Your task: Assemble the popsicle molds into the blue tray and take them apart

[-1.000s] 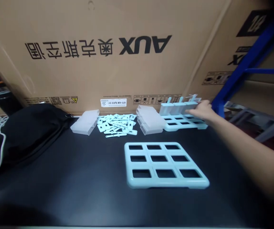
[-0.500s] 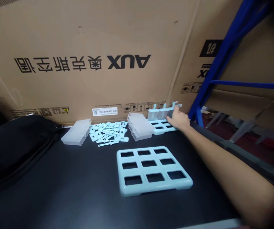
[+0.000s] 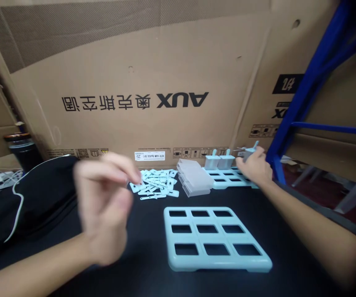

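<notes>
My right hand grips a popsicle mold with its stick tilted up, over the right end of the far light-blue rack. Two more translucent popsicle molds, with blue sticks upright, stand in that rack's back row. At the left, my left hand hovers above the table, slightly blurred. Its fingers are curved and apart from the thumb, with nothing seen between them. Behind it lies a pile of light-blue sticks. A nearer rack with rows of rectangular openings lies in front.
A stack of translucent mold cups stands between the stick pile and the far rack. A black bag with a white cord and a dark jar are on the left. Behind rises a large carton; a blue metal frame borders the right.
My left hand has come into view and covers the left cup stack. My right hand has drawn the third mold away from the other two and tilted it. The view has shifted.
</notes>
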Available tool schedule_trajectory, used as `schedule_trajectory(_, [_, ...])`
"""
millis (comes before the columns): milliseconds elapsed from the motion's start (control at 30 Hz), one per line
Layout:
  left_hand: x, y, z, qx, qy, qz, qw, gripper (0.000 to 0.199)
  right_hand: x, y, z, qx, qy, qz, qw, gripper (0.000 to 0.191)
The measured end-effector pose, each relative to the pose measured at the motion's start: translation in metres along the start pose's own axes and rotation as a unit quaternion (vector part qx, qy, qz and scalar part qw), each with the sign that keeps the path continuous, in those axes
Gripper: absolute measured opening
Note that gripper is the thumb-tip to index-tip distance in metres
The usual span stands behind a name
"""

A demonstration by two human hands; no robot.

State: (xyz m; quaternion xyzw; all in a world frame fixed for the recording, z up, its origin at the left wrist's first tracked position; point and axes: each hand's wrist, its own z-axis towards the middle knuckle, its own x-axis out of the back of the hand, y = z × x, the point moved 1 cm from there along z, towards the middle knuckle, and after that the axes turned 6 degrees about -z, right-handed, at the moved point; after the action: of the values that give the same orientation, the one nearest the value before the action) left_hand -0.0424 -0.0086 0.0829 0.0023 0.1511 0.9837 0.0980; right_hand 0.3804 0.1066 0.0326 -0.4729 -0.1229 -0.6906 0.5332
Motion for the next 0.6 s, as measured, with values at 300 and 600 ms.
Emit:
schedule_trajectory(300, [0.012,-0.076,-0.066,0.109,-0.438,0.323,0.832,0.014,0.053,-0.105,0.013,0.288,-0.048,-0.037,0.956,0.044])
schedule_trajectory(600, [0.014,-0.075,-0.067,0.193,-0.426,0.358,0.808,0.014,0.04,-0.214,-0.041,0.535,-0.102,-0.221,0.809,0.03])
